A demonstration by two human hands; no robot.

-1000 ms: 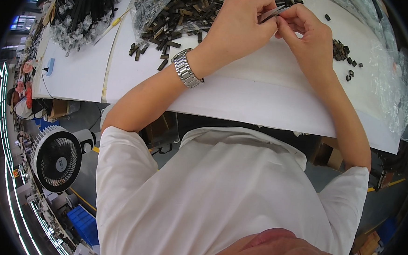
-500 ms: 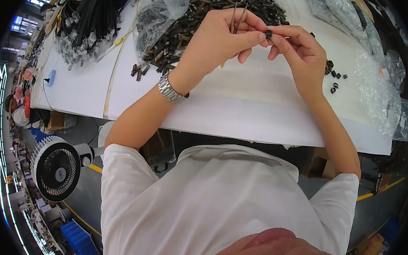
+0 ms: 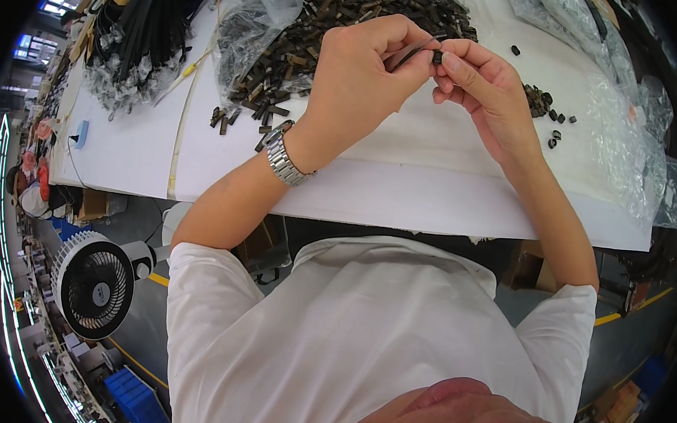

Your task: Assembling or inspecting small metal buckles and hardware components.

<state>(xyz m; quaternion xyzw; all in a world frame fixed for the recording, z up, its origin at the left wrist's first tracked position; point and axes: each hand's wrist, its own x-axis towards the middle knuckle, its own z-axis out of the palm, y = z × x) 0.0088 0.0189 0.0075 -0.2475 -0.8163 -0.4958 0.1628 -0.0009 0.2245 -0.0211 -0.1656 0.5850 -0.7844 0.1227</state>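
Above the table, my two hands meet with their fingertips close together. My left hand [image 3: 358,77], with a metal watch on its wrist, is closed on a pair of tweezers [image 3: 408,55], whose tips point right. A small black piece [image 3: 438,57] is pinched in the fingers of my right hand [image 3: 486,85]; the tweezer tips are right beside it, and whether they touch cannot be made out. Behind my left hand spreads a large pile of small dark strip-like pieces [image 3: 281,68]. Several small black rings [image 3: 537,101] lie to the right of my right hand.
A clear plastic bag [image 3: 249,31] leans by the pile. Black cables with clear-wrapped ends [image 3: 136,36] lie at the far left, plastic wrapping [image 3: 629,144] at the right. Beside the white table [image 3: 402,192] stands a fan [image 3: 97,286] at lower left.
My left hand has turned, swinging the tweezers from upright to nearly level, toward the black piece. My right hand still pinches the piece. The view has shifted slightly.
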